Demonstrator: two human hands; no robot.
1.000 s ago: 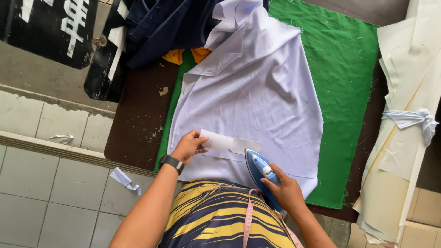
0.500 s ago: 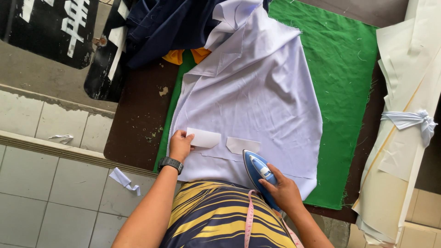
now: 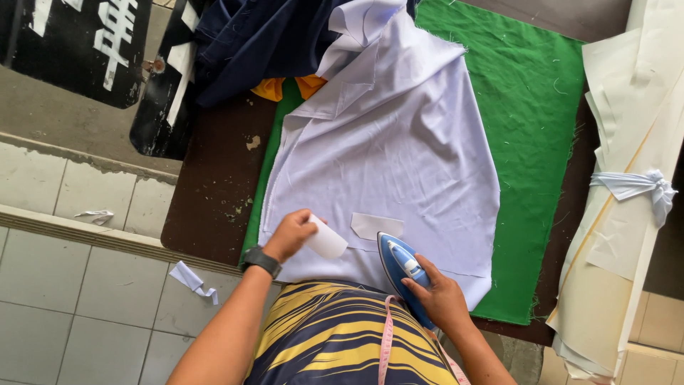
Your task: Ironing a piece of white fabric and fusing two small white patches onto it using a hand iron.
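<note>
— What was seen on the desk (image 3: 206,207)?
— A green cloth (image 3: 531,142) under white fabric (image 3: 399,150), beside a tiled floor (image 3: 78,285).
— And the hands?
— A white patch (image 3: 326,241) was pinched in the left hand (image 3: 288,234); the blue iron (image 3: 402,267) was gripped by the right hand (image 3: 442,299).

Left hand (image 3: 291,234) pinching curled white fabric piece (image 3: 328,241), right hand (image 3: 440,299) gripping blue iron (image 3: 401,265), lavender garment (image 3: 399,150)
</note>
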